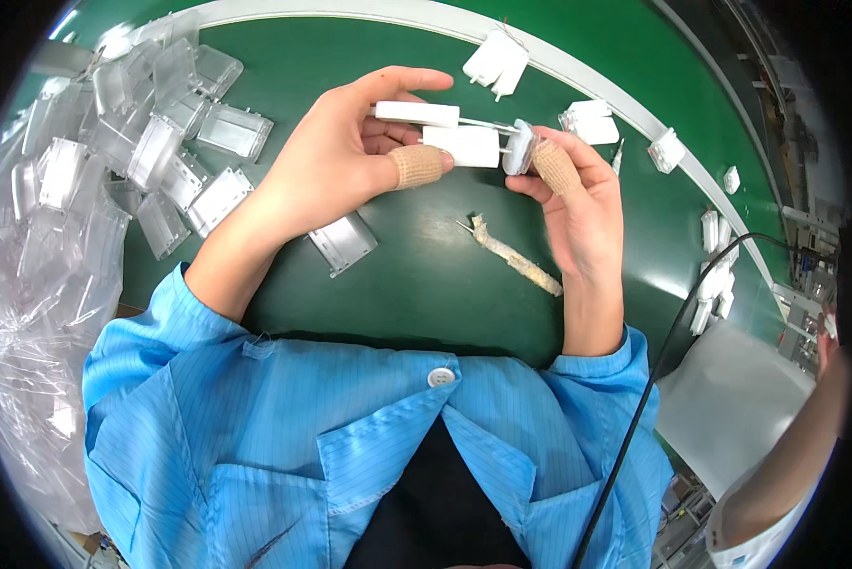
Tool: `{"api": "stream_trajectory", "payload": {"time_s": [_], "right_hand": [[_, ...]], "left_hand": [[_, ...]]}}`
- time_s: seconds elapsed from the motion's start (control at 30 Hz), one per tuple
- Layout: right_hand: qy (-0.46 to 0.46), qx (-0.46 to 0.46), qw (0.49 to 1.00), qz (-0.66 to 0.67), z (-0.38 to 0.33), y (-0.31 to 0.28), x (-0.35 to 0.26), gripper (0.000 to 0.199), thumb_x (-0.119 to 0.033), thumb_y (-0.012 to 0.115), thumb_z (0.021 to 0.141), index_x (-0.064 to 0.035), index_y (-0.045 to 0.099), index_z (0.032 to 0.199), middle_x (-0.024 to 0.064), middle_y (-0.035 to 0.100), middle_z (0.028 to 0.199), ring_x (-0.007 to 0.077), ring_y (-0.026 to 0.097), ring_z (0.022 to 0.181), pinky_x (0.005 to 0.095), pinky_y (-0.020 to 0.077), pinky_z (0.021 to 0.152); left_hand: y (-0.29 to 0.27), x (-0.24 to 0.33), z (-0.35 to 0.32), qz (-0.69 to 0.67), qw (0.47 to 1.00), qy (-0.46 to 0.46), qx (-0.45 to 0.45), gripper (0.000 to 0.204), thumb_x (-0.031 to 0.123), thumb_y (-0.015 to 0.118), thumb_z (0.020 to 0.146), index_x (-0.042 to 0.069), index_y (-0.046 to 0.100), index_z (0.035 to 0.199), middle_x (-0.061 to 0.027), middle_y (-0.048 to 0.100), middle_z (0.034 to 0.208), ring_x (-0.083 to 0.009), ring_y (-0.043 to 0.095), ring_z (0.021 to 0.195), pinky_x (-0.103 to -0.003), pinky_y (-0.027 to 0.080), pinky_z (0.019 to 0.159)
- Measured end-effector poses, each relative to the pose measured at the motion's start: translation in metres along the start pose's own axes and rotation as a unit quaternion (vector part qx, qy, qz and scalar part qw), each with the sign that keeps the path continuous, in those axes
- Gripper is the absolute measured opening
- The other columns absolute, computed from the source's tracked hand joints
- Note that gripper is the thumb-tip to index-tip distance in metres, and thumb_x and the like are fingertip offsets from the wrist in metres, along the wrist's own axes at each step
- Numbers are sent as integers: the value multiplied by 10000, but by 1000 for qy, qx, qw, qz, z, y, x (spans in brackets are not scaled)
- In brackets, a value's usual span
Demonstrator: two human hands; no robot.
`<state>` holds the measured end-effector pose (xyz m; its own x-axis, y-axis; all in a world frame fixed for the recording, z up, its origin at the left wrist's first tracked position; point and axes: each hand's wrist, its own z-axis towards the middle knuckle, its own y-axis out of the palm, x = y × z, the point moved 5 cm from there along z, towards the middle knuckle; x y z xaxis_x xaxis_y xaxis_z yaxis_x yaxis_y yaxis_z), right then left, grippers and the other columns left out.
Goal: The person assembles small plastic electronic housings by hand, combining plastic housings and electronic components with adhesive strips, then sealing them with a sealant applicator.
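My left hand point(322, 156) is closed on a pair of white rectangular blocks, an upper block point(416, 114) and a lower block point(464, 147), side by side. Between thumb and fingers, my right hand point(583, 213) pinches a small clear-and-white plastic end piece point(518, 149). Thin leads or prongs bridge the short gap from the blocks to this piece. Tan fabric sleeves cover both thumbs. On the green table below my hands lies a slim pointed tool point(516, 256) with a wrapped pale handle, its lower end beside my right wrist. A clear plastic casing point(345, 244) rests under my left wrist.
Many clear casings point(234, 131) are heaped at the left by a clear plastic bag point(42, 379). White block assemblies point(495, 64) sit along the far edge, others point(715, 284) at the right. A black cable point(627, 417) crosses the right side, near another person's arm point(787, 460).
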<state>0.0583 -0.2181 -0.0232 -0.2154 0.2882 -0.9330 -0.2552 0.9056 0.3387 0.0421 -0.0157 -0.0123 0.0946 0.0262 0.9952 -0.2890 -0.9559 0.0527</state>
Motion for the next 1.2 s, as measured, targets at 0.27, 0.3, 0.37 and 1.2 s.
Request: {"api": "stream_trajectory", "payload": {"time_s": [0.27, 0.3, 0.37, 1.2], "right_hand": [[-1, 10, 997, -82, 1, -1, -2, 201, -5, 625, 838, 47, 627, 1033, 120, 663, 956, 150, 635, 818, 265, 537, 722], [-1, 12, 997, -80, 0, 0, -3, 201, -5, 625, 838, 47, 627, 1033, 120, 663, 956, 150, 635, 818, 265, 537, 722], [-5, 17, 996, -91, 0, 3, -6, 160, -20, 616, 840, 48, 625, 985, 114, 665, 895, 147, 633, 779, 251, 524, 680], [66, -17, 997, -27, -2, 7, -4, 122, -115, 586, 863, 3, 609, 887, 82, 630, 805, 99, 550, 664, 210, 423, 569]], "left_hand": [[4, 5, -2, 25, 1000, -5, 14, 593, -39, 689, 745, 49, 483, 1294, -58, 538, 1088, -129, 572, 976, -239, 477, 854], [5, 4, -2, 28, 999, -13, 11, 608, -46, 690, 739, 51, 477, 1301, -59, 529, 1098, -128, 566, 982, -237, 478, 852], [6, 5, -2, 28, 999, 12, 8, 649, -54, 691, 732, 54, 448, 1323, -60, 516, 1116, -133, 562, 990, -238, 478, 850], [7, 3, 0, -55, 995, 48, 75, 796, -24, 724, 736, 97, 299, 1398, -151, 619, 1028, -184, 624, 954, -292, 518, 826]]}}
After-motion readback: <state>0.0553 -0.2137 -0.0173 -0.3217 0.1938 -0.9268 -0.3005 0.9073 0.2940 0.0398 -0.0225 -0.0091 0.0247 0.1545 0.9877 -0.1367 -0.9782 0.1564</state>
